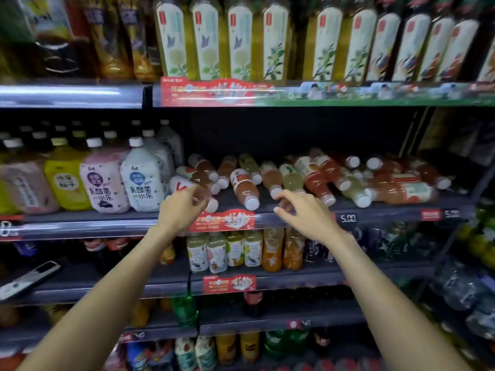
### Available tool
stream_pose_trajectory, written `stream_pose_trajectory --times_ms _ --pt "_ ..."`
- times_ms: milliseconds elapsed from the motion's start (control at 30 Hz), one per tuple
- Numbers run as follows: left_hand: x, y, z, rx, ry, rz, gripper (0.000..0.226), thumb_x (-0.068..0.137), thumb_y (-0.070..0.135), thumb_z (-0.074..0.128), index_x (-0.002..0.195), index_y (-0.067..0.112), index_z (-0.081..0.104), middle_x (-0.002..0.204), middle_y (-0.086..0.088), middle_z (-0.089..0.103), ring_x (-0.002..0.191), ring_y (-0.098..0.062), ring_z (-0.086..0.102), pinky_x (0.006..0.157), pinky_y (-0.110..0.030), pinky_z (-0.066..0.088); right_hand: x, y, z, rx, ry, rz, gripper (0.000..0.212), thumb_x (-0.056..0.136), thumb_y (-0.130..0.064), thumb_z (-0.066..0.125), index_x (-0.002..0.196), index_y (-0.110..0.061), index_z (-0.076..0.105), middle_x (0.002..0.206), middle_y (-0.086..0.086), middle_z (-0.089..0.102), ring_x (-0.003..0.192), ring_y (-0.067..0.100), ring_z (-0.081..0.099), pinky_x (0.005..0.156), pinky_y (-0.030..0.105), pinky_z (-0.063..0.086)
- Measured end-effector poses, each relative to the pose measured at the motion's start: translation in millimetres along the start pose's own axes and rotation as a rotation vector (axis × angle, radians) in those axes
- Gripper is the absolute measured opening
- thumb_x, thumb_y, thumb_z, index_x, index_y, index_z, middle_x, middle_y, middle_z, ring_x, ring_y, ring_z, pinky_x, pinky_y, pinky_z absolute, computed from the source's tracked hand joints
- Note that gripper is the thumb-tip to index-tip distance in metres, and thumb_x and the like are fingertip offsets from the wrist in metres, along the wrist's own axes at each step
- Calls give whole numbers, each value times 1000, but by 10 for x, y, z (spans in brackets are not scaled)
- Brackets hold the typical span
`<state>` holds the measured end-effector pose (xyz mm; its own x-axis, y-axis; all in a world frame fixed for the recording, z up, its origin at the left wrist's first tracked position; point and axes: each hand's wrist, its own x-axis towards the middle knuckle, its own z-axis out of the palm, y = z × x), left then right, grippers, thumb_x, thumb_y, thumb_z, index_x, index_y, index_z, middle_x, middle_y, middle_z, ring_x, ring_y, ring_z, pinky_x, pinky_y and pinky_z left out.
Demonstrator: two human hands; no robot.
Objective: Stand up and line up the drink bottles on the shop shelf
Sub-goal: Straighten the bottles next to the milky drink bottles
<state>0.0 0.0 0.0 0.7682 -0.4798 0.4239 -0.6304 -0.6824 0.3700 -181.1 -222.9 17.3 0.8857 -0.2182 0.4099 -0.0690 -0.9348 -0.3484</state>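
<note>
Both hands reached into the middle shelf where small drink bottles lay tipped over.

The fallen bottles (308,175) lay on their sides in a loose jumble across the middle shelf (375,214), from its centre toward the right end, most caps pointing at the front edge. The left hand (182,207) had its fingers curled round a brownish bottle (203,188) lying near the front edge, just right of the upright big-bellied bottles (142,178) that filled the shelf's left part. The right hand (302,210) hovered at the front edge with fingers loosely spread and bent; whether they touched the bottle beneath them could not be told. A red promotional tag (222,220) hung on the shelf's front edge between the two wrists.
</note>
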Motion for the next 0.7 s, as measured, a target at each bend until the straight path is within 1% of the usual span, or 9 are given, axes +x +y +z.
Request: stream_pose_trajectory --times_ms 67,167,267,367,400,467,567,633,700 --pt "84 -169 24 96 24 60 38 88 36 63 120 15 58 108 -9 68 100 -32 62 75 -37 46 211 -48 208 -137 -40 -34 31 93 -41 50 122 -29 52 110 -7 63 99 15 60 74 36 52" --pt "291 -557 180 195 30 269 58 79 40 73 127 12 55 118 -12 61 109 -35 54 85 -41 47 560 -181 601 -176 -69 -90 37 93 -37 51 127 -24 50 120 -2 58 110 20 52 79 37 48" --pt "494 -777 264 291 -50 450 74 77 51 70 139 20 44 130 -8 53 119 -32 47 92 -45 47 839 -287 903 -199 -66 -161 47 91 -38 55 135 -26 45 135 -1 48 128 23 37 100 41 37" --pt "688 -869 315 331 -192 521 74 83 52 62 146 24 34 144 -6 41 131 -33 37 102 -45 37 1046 -301 1126 -335 -119 -151 57 90 -46 52 142 -31 35 147 2 34 137 29 23 113 46 16" --pt "738 -878 326 332 -226 544 73 84 50 62 146 26 32 146 -5 39 134 -32 34 105 -45 35 1067 -272 1160 -355 -136 -128 58 90 -48 50 143 -33 32 149 3 31 138 30 21 113 47 13" --pt "841 -900 344 333 -277 596 71 83 45 62 146 31 32 148 0 39 137 -30 32 107 -44 36 1082 -199 1190 -366 -163 -99 59 91 -50 48 144 -33 30 147 3 31 136 30 22 112 46 18" --pt "903 -900 341 364 -297 635 68 82 40 68 143 33 38 145 3 44 135 -27 36 100 -44 44 1065 -96 1191 -369 -175 -99 58 92 -51 46 144 -31 31 144 2 36 134 27 26 108 44 25" --pt "873 -896 342 394 -205 716 67 75 36 77 136 28 49 133 -2 55 122 -31 51 80 -44 56 1071 -69 1182 -371 -150 -115 56 92 -53 42 143 -30 34 141 1 41 131 26 32 106 45 27" --pt "822 -919 363 367 -94 732 67 74 36 77 133 24 49 125 -6 59 112 -33 58 65 -42 58 1099 -71 1179 -375 -119 -140 56 90 -54 35 141 -30 37 137 0 46 126 26 39 103 46 29"
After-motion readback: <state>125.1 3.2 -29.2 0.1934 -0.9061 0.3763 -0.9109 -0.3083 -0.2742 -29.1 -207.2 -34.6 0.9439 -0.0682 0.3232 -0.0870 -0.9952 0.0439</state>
